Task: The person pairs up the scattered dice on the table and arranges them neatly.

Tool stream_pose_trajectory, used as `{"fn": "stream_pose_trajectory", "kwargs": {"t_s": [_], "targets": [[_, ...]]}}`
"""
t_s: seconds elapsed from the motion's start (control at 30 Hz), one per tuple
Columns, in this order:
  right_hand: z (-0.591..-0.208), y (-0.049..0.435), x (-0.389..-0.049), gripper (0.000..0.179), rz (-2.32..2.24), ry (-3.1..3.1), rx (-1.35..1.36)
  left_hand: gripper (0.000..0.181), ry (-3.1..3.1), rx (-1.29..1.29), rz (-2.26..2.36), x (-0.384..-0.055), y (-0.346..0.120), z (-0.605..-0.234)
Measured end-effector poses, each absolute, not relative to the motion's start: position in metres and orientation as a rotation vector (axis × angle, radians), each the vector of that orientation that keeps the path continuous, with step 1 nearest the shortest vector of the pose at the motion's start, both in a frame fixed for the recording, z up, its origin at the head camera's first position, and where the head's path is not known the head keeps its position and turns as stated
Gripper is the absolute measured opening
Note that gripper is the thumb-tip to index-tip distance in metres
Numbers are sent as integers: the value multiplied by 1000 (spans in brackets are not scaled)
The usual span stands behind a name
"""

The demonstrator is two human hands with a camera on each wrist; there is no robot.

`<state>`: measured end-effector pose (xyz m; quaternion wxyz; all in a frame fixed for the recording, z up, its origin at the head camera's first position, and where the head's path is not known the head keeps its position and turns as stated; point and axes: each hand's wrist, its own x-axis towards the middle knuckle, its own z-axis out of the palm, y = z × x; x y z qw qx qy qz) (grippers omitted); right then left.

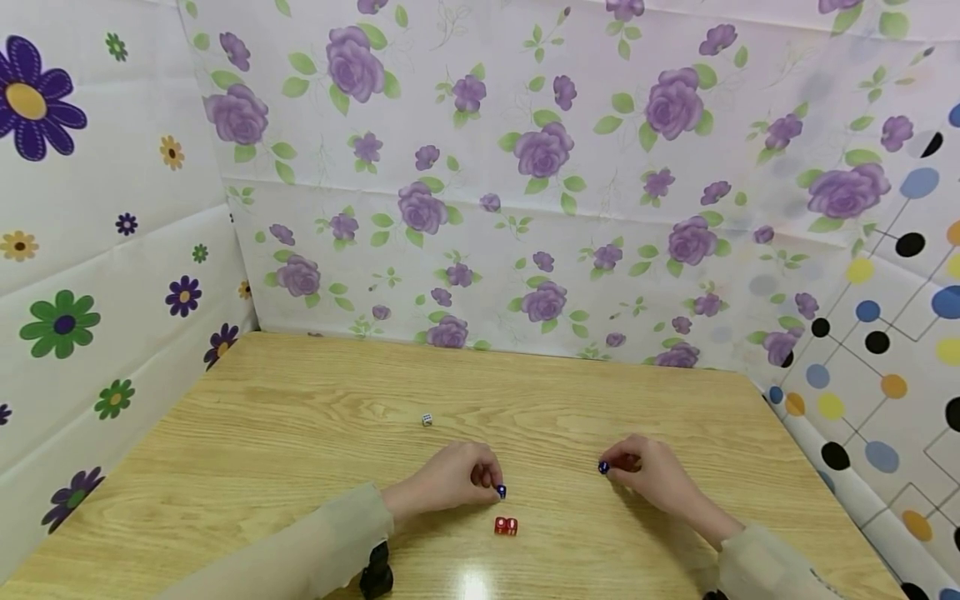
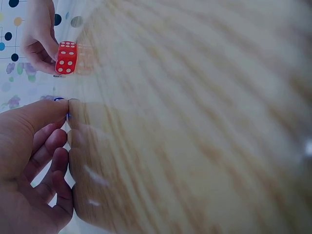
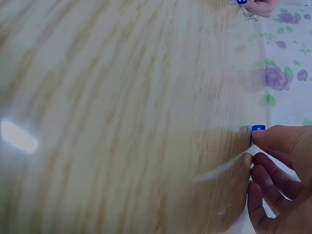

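My left hand [image 1: 457, 477] pinches a blue die [image 1: 502, 492] between thumb and finger at the table surface. In the left wrist view only a sliver of that blue die [image 2: 59, 99] shows past the fingertips. To the right, my right hand [image 1: 654, 473] pinches a second blue die [image 1: 603, 467]; in the right wrist view this die [image 3: 258, 128] stands at the thumb tip, low over the wood. Two red dice [image 1: 506, 526] sit side by side just in front of the left hand. Farther back lies a white die [image 1: 427, 420] with dark pips.
The wooden table [image 1: 315, 400] reflects a bright light near its front edge. Floral cloth [image 1: 487, 233] hangs behind it, with patterned cloths at left and right. A black wrist strap part [image 1: 377, 572] shows below the left sleeve [image 1: 330, 533].
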<state>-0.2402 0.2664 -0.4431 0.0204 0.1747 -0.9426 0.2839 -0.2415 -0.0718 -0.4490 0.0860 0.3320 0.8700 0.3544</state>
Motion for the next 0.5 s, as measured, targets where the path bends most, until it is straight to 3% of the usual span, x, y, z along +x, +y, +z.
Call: {"fn": "stream_pose_trajectory", "kwargs": {"t_s": [0.5], "targets": [[-447,266,-240,9,925,-2915,477,6,2586,988,1059,-241,-72,-448]]}}
